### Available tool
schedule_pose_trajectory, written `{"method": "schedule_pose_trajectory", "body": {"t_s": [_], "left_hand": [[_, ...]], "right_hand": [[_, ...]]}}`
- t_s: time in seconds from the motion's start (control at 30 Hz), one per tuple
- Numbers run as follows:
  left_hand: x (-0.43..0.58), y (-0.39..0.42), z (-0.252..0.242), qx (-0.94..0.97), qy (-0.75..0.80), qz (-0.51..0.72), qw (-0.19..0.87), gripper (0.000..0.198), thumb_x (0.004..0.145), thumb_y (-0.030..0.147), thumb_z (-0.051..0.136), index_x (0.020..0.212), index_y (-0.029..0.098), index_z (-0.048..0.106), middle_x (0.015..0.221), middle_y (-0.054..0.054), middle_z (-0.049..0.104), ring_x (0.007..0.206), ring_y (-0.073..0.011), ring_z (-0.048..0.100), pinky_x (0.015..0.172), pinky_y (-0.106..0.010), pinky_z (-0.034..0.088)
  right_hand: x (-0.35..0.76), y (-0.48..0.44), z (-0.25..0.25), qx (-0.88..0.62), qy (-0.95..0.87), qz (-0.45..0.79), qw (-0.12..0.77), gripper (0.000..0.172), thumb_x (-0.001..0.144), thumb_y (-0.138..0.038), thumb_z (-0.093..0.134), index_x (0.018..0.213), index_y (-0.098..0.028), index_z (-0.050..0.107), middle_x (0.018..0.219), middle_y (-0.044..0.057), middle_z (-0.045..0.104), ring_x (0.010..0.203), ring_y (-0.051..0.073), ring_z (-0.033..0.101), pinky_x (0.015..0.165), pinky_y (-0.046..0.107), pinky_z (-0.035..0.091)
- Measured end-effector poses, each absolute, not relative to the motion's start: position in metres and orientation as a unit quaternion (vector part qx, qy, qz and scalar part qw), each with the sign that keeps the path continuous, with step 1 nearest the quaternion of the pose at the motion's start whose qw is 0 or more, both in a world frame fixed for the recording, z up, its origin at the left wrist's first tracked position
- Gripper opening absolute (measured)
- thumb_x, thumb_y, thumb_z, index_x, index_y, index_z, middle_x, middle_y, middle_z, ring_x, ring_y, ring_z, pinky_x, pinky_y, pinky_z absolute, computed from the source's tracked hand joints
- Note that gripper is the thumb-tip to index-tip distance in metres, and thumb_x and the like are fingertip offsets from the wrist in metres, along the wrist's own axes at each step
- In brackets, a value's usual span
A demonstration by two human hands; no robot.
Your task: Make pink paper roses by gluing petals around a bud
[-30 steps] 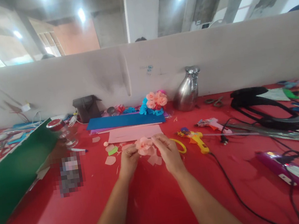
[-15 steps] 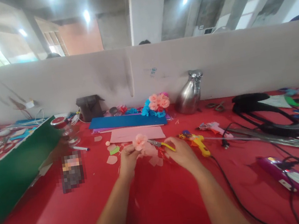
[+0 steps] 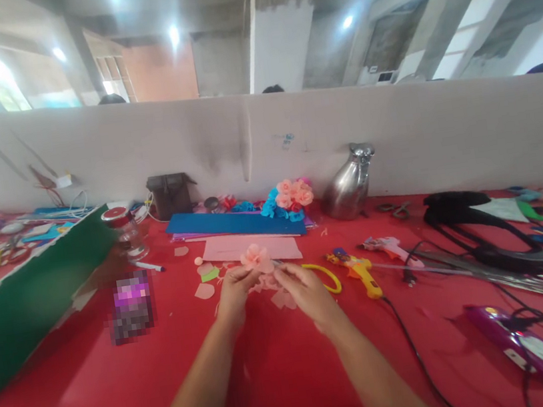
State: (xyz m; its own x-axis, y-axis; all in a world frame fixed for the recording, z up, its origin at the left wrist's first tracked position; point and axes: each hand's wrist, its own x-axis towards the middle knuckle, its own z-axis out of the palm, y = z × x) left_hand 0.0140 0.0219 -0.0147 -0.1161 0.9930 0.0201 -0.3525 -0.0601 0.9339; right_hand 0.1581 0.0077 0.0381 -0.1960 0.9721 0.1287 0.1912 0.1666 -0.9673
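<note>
My left hand (image 3: 236,294) pinches a pink paper flower (image 3: 254,255) from below, thumb and fingers closed beneath its petals. My right hand (image 3: 307,291) meets it from the other side, its thumb and fingertips closed on the edge of a pale pink paper petal (image 3: 265,266) at the flower. Behind that hand, a yellow-handled pair of scissors (image 3: 335,279) shows its handle; most of the blades are hidden. Cut pink paper petals (image 3: 283,299) lie under and between the hands.
Beyond the hands lie a pink sheet (image 3: 227,250) and blue sheets (image 3: 204,225). A yellow glue gun (image 3: 362,273) with its cord is at right, near a purple power strip (image 3: 528,342). A steel jug (image 3: 349,182), a jar (image 3: 129,233) and a green board (image 3: 38,310) stand around.
My right hand has let go of the yellow-handled scissors and moved left to the flower, where its fingertips take the petal. The left hand keeps hold of the flower. The view has tilted slightly.
</note>
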Motion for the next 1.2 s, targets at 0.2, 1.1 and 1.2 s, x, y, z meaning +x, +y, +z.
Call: {"method": "schedule_pose_trajectory", "body": {"t_s": [0.2,1.1,1.2], "left_hand": [[0.013,0.022,-0.014,0.391,0.416,0.614,0.545,0.021,0.061,0.033,0.074,0.059,0.013,0.067,0.053,0.000,0.056,0.054,-0.0096,0.047,0.056,-0.023,0.036],[0.011,0.023,-0.013,0.329,0.433,0.638,0.544,0.030,0.057,0.041,0.077,0.061,0.012,0.068,0.051,0.002,0.051,0.050,-0.0066,0.040,0.050,-0.021,0.031],[0.011,0.020,-0.008,0.316,0.440,0.656,0.526,0.029,0.056,0.039,0.078,0.057,0.012,0.067,0.051,0.002,0.052,0.051,-0.0072,0.041,0.051,-0.021,0.032]], "right_hand": [[0.157,0.004,0.040,-0.435,-0.583,0.514,0.453,0.028,0.077,-0.040,0.060,0.099,-0.023,0.065,0.086,0.004,0.069,0.081,0.019,0.064,0.075,0.032,0.048],[0.231,0.009,0.025,-0.638,-0.673,0.317,0.199,0.050,0.068,-0.022,0.062,0.116,-0.023,0.048,0.063,-0.002,0.059,0.054,0.018,0.057,0.049,0.025,0.034],[0.232,-0.017,0.027,-0.595,-0.543,0.494,0.328,0.068,0.064,-0.030,0.070,0.126,-0.026,0.042,0.064,-0.004,0.058,0.056,0.017,0.057,0.050,0.026,0.039]]}}
